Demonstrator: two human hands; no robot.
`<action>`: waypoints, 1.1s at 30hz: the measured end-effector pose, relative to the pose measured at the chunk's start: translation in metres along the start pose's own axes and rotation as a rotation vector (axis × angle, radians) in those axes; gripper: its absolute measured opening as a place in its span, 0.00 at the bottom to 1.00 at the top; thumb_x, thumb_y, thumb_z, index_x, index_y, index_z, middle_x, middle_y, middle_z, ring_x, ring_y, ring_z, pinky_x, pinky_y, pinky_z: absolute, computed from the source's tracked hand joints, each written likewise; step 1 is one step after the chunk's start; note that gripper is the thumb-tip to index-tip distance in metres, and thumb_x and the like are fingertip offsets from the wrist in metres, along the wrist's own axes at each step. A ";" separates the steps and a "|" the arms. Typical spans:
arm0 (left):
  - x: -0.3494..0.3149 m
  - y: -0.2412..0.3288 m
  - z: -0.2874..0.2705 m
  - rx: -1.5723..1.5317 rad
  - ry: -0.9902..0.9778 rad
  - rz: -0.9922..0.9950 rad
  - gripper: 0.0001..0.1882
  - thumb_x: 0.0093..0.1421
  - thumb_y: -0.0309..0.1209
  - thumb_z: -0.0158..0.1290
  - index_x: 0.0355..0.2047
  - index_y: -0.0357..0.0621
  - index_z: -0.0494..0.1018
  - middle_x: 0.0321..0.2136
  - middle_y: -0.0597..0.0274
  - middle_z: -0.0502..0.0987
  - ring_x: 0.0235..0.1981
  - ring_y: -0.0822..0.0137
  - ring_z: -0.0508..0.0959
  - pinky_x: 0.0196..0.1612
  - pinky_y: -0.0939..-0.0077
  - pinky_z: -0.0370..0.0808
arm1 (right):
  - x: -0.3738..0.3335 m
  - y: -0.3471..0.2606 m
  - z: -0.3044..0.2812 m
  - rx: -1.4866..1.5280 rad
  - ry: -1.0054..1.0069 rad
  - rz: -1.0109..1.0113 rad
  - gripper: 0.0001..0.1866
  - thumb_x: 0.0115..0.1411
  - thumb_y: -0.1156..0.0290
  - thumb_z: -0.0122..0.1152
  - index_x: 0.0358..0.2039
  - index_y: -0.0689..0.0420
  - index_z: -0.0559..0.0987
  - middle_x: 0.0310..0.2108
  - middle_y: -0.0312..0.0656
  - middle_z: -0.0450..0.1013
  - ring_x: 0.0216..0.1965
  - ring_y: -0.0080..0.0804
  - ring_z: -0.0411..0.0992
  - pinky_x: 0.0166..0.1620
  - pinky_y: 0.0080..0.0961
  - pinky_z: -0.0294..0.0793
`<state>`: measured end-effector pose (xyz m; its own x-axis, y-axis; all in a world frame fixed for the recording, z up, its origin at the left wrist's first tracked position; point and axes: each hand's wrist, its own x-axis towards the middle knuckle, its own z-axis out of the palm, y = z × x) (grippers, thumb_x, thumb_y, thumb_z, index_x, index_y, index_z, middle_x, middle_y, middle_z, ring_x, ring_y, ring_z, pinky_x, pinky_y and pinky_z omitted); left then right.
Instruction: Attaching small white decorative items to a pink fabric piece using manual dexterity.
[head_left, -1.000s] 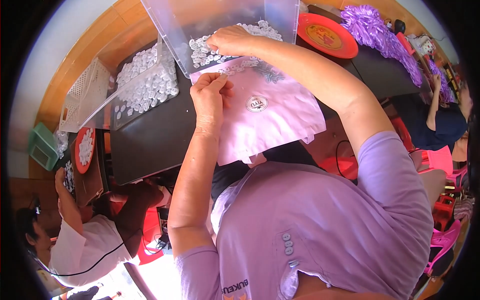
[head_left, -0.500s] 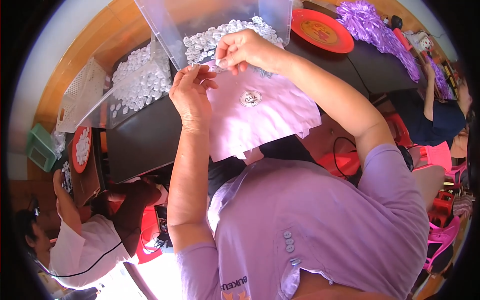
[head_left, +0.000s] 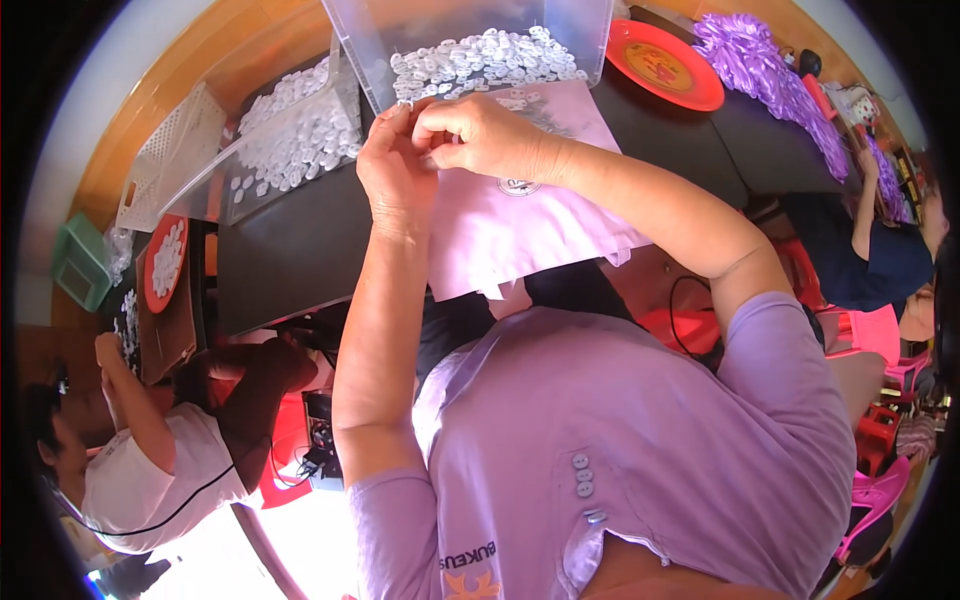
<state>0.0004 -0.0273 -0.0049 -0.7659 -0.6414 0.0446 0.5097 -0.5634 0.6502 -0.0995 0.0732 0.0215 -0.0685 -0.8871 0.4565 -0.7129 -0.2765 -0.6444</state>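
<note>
My left hand (head_left: 392, 168) and my right hand (head_left: 485, 135) meet over the near edge of a lilac cloth piece (head_left: 520, 225) with a small round badge on it. Both pinch at the same spot on the cloth's upper left edge; whether a small white button sits between the fingertips I cannot tell. Just beyond the hands stands a clear plastic bin (head_left: 570, 30) holding many small white buttons (head_left: 480, 60). The cloth lies on a dark table (head_left: 290, 250) and hangs over its near edge.
A second clear bin of white buttons (head_left: 290, 135) lies to the left, beside a white basket (head_left: 165, 155). A red plate (head_left: 665, 65) and a heap of purple ribbon (head_left: 770, 85) are at the right. A person in white (head_left: 150, 470) works at lower left, another person at far right.
My right hand has come back from the button bin to the cloth's edge. Both hands have drawn together and now pinch the same spot; the cloth has shifted toward me.
</note>
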 end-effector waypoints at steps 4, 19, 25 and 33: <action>0.006 0.001 -0.014 -0.035 -0.021 -0.024 0.15 0.63 0.32 0.42 0.41 0.31 0.70 0.39 0.51 0.76 0.40 0.57 0.76 0.46 0.67 0.71 | 0.001 -0.005 0.011 0.019 0.071 0.006 0.08 0.49 0.81 0.59 0.32 0.62 0.76 0.26 0.40 0.75 0.29 0.28 0.73 0.36 0.24 0.73; -0.009 -0.002 0.015 0.361 0.058 0.177 0.07 0.57 0.25 0.51 0.33 0.31 0.71 0.30 0.52 0.76 0.32 0.60 0.78 0.36 0.69 0.76 | -0.008 0.009 -0.027 0.520 0.292 0.457 0.08 0.57 0.75 0.59 0.38 0.59 0.80 0.31 0.35 0.75 0.31 0.20 0.72 0.36 0.16 0.72; -0.011 -0.003 0.016 0.421 0.019 0.115 0.07 0.56 0.25 0.52 0.32 0.31 0.71 0.26 0.52 0.77 0.27 0.60 0.79 0.33 0.69 0.75 | -0.019 0.006 -0.039 0.604 0.330 0.443 0.09 0.58 0.76 0.58 0.40 0.59 0.80 0.31 0.35 0.74 0.31 0.20 0.72 0.34 0.17 0.71; -0.008 -0.001 0.011 0.416 0.012 0.032 0.08 0.59 0.26 0.49 0.34 0.32 0.71 0.28 0.51 0.77 0.30 0.56 0.79 0.33 0.68 0.74 | -0.022 0.011 -0.045 0.658 0.296 0.387 0.08 0.60 0.74 0.54 0.39 0.61 0.79 0.31 0.36 0.74 0.33 0.22 0.74 0.36 0.19 0.72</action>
<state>0.0012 -0.0156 0.0025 -0.7464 -0.6625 0.0628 0.3295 -0.2860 0.8998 -0.1369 0.1060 0.0318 -0.4727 -0.8553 0.2119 -0.0521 -0.2129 -0.9757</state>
